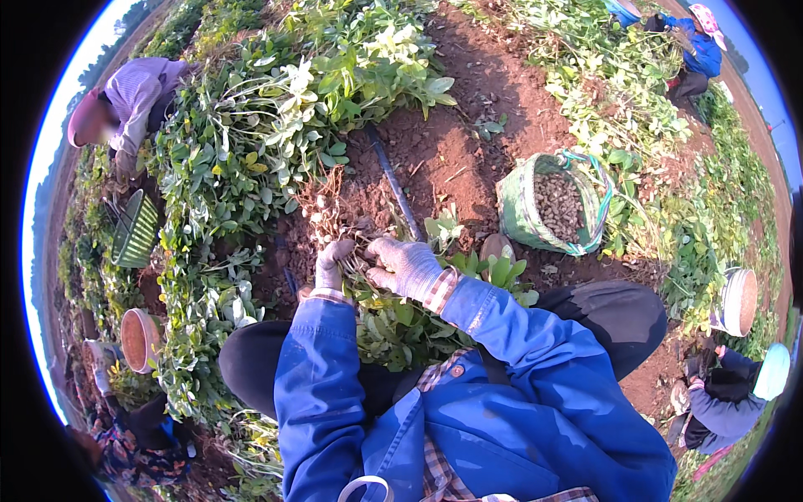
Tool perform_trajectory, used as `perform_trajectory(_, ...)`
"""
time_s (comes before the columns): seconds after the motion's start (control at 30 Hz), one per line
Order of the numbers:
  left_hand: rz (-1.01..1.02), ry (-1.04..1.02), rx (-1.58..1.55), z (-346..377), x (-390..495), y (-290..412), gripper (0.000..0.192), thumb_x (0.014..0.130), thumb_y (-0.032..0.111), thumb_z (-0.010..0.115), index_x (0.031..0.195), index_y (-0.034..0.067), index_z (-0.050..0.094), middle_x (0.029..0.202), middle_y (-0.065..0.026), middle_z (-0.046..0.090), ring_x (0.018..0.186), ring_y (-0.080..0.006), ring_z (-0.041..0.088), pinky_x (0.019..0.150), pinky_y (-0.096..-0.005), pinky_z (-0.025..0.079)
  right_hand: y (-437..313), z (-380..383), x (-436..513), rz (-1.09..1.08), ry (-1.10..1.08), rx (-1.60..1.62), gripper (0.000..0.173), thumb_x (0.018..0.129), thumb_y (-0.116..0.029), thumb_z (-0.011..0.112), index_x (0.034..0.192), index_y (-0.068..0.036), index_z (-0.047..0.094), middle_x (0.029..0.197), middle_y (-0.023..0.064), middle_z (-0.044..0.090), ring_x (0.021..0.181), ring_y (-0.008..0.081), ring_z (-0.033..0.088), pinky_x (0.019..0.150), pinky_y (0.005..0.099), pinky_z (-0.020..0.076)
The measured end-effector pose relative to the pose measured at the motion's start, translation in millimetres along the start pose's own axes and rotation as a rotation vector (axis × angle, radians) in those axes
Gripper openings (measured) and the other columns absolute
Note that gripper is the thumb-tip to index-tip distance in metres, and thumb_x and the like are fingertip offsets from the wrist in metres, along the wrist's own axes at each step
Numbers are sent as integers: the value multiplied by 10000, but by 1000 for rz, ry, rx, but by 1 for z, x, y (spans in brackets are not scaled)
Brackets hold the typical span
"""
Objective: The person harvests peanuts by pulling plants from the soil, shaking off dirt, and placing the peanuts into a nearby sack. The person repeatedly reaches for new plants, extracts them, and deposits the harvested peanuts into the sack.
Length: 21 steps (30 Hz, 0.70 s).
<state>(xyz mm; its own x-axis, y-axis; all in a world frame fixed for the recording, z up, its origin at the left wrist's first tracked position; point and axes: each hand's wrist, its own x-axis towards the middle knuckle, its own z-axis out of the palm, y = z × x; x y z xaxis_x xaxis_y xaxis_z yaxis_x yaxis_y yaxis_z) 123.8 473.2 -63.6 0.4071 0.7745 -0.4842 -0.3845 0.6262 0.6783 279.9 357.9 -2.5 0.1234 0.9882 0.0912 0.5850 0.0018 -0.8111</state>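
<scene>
Both my hands wear dirty pale knit gloves and meet in front of my knees at an uprooted peanut plant (361,267). My left hand (331,267) grips it just below the roots. Its root mass with pale peanut pods (323,213) points away from me, above the bare soil. My right hand (408,268) closes its fingers around the stems from the right, though its fingertips are partly hidden. The leafy end (401,326) hangs down between my legs. Ahead to the right, a green woven basket (521,201) with a teal handle holds many picked peanuts (558,204).
A black irrigation pipe (394,179) crosses the red soil ahead. Heaped peanut plants (263,138) lie left. Co-workers crouch at left (141,94), upper right (696,47), lower right (728,401) and lower left (141,445). Buckets (139,342) and a green slotted basket (135,229) stand among plants.
</scene>
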Motion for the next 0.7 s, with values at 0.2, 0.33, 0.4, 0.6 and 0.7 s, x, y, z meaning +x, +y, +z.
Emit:
perform_trajectory(0.2, -69, -227, -21, 2, -4, -4, 360, 727, 194, 621, 1013, -23, 626, 983, -144, 668, 859, -276, 647, 815, -401, 531, 1, 14, 2, -84, 245, 88, 232, 768, -205, 699, 942, -85, 603, 748, 96, 637, 647, 257, 630, 606, 367, 503)
perform_trajectory(0.33, 49, 10, 233, 26, -19, 2, 383, 729, 193, 639, 1033, -40, 626, 966, -134, 670, 876, -244, 647, 805, -391, 537, 12, 14, 8, 344, 326, 915, 123, 805, -126, 677, 866, -35, 621, 707, 31, 622, 541, 90, 542, 486, 240, 446)
perform_trajectory(0.4, 27, -44, 246, 34, -23, 3, 338, 732, 198, 648, 986, -25, 652, 928, -107, 676, 821, -228, 651, 771, -363, 537, 14, 7, 13, 518, 301, 1215, 120, 832, -107, 654, 894, -11, 619, 717, 29, 616, 539, 68, 526, 473, 195, 429)
perform_trajectory(0.6, 87, -47, 187, 31, -15, -11, 273, 830, 194, 628, 985, -31, 638, 897, -101, 670, 776, -198, 650, 703, -325, 545, -1, 8, 21, 230, 224, 311, 370, 786, -313, 746, 934, -40, 545, 718, 2, 573, 626, 115, 531, 578, 289, 460)
perform_trajectory(0.7, 102, -7, 206, 22, -5, -16, 309, 812, 189, 594, 1010, -48, 615, 907, -123, 668, 789, -238, 651, 735, -373, 548, 8, 18, 22, 594, 265, 1185, 238, 867, -297, 664, 874, -85, 556, 692, -26, 521, 548, 70, 484, 435, 225, 386)
